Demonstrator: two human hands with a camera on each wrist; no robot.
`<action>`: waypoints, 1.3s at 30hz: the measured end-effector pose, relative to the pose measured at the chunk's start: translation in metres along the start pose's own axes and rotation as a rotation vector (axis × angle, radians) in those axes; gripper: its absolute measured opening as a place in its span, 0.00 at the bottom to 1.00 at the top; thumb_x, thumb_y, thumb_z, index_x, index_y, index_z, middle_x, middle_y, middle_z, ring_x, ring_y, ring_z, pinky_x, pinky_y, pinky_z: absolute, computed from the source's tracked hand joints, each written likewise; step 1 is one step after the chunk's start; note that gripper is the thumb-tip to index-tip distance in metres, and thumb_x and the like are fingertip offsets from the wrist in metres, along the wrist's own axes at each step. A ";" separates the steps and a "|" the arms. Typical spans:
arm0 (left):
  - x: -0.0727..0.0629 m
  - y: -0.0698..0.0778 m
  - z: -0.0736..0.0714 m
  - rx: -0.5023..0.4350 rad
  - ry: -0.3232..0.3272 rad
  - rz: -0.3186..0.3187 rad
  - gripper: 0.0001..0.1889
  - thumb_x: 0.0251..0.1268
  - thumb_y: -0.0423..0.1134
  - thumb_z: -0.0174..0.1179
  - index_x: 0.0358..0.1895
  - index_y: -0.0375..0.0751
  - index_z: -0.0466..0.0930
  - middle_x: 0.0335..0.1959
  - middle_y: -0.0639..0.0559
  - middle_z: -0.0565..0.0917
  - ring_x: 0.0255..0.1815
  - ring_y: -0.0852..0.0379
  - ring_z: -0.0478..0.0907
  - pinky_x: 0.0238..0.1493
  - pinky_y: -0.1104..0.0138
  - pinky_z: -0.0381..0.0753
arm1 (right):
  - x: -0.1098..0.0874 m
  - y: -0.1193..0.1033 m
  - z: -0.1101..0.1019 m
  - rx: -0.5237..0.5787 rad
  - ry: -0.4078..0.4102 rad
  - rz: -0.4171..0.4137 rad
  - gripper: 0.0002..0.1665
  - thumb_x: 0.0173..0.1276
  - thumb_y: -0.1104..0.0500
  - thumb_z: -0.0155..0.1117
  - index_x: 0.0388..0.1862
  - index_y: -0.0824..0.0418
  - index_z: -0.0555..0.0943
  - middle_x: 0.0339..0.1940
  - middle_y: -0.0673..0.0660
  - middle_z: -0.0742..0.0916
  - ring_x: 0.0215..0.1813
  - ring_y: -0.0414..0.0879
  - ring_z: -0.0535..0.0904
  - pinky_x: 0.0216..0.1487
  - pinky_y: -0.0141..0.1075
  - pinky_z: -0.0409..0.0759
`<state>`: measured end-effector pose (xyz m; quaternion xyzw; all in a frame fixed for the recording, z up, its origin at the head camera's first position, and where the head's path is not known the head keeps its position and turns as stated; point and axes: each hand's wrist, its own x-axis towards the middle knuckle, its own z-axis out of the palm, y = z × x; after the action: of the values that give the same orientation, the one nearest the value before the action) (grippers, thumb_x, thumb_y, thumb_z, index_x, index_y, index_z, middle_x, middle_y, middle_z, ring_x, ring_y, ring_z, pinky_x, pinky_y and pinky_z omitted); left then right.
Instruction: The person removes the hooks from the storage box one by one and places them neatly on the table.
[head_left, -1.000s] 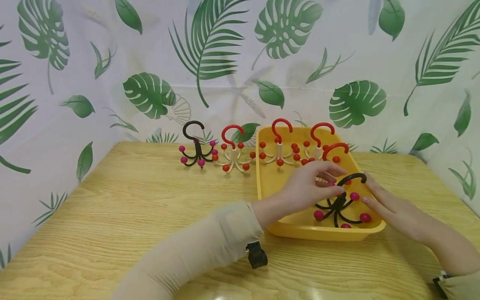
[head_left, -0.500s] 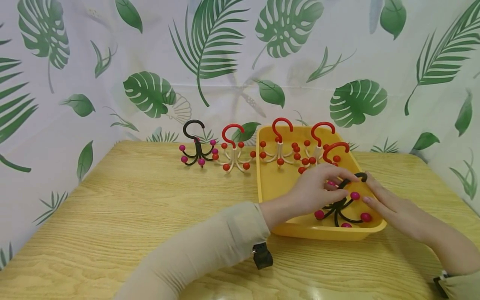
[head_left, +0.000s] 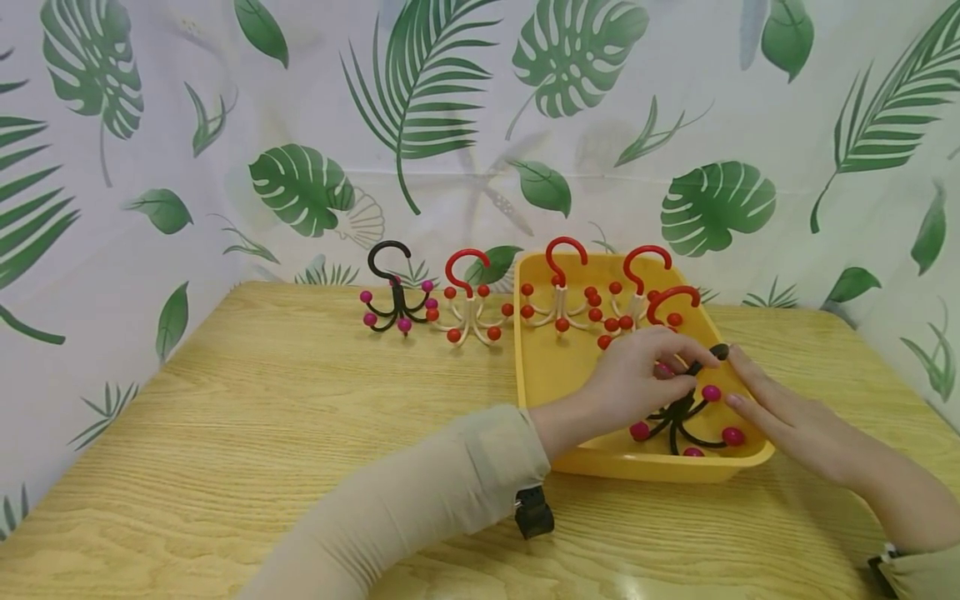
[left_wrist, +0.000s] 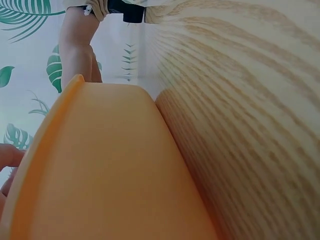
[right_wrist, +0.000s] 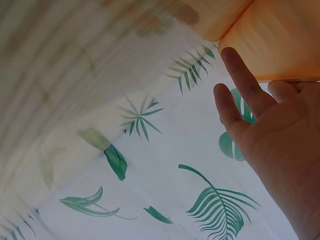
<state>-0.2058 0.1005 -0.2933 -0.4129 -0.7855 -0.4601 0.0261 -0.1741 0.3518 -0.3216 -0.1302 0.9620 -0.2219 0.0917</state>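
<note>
A black claw-shaped hanger [head_left: 678,408] with pink ball tips stands in the front right of the yellow tray [head_left: 645,467]. My left hand [head_left: 637,371] pinches its black hook near the stem with thumb and fingers, which hide part of the hook. My right hand [head_left: 810,429] lies along the tray's right rim, fingers extended, fingertips close to the hook's end. In the right wrist view, the right hand [right_wrist: 275,120] has two fingers spread straight beside the tray wall [right_wrist: 280,40]. The left wrist view mostly holds the tray's outer side [left_wrist: 110,150], with a few left fingertips over the rim.
Several cream hangers with red hooks, such as one cream hanger [head_left: 561,304], stand at the tray's back. Left of the tray, a black hanger [head_left: 397,300] and a cream-and-red hanger [head_left: 470,312] stand on the wooden table [head_left: 300,400]. A leaf-print cloth [head_left: 450,108] hangs behind.
My left hand has shifted slightly right and its fingers have come over the black hook. The hook's end has turned slightly left. My right hand stays in place.
</note>
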 end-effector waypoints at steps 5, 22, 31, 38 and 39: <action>0.001 -0.001 0.000 -0.036 0.017 0.009 0.11 0.63 0.29 0.61 0.47 0.44 0.84 0.41 0.59 0.82 0.34 0.75 0.73 0.39 0.84 0.72 | 0.000 0.000 0.000 0.010 0.009 -0.008 0.40 0.78 0.43 0.39 0.77 0.49 0.32 0.76 0.67 0.45 0.68 0.79 0.49 0.54 0.74 0.52; 0.001 0.014 -0.031 -0.117 0.130 0.076 0.10 0.63 0.27 0.59 0.45 0.41 0.84 0.36 0.60 0.79 0.33 0.70 0.72 0.39 0.80 0.74 | 0.000 0.000 0.000 0.032 0.008 -0.010 0.39 0.78 0.42 0.39 0.77 0.45 0.33 0.77 0.67 0.45 0.69 0.78 0.47 0.55 0.74 0.51; -0.006 0.021 -0.058 -0.184 0.170 0.129 0.09 0.64 0.27 0.59 0.44 0.37 0.84 0.40 0.54 0.81 0.34 0.66 0.74 0.39 0.75 0.77 | 0.001 0.001 0.000 0.060 0.011 -0.031 0.40 0.78 0.43 0.39 0.77 0.48 0.33 0.77 0.66 0.43 0.71 0.75 0.43 0.59 0.73 0.47; -0.017 0.025 -0.085 -0.192 0.201 0.123 0.08 0.64 0.27 0.59 0.43 0.37 0.84 0.41 0.52 0.82 0.36 0.64 0.76 0.42 0.72 0.77 | 0.002 0.003 0.000 0.057 0.013 -0.025 0.41 0.78 0.43 0.40 0.77 0.49 0.33 0.77 0.65 0.42 0.72 0.73 0.42 0.59 0.73 0.46; -0.019 0.025 -0.089 -0.193 0.209 0.128 0.08 0.64 0.27 0.59 0.43 0.37 0.84 0.41 0.52 0.82 0.37 0.64 0.76 0.42 0.72 0.78 | 0.002 0.003 0.001 0.060 0.015 -0.029 0.41 0.78 0.43 0.40 0.78 0.49 0.34 0.77 0.65 0.42 0.72 0.73 0.42 0.59 0.73 0.46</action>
<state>-0.2072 0.0280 -0.2326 -0.4126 -0.7030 -0.5711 0.0970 -0.1764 0.3535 -0.3236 -0.1395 0.9536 -0.2530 0.0852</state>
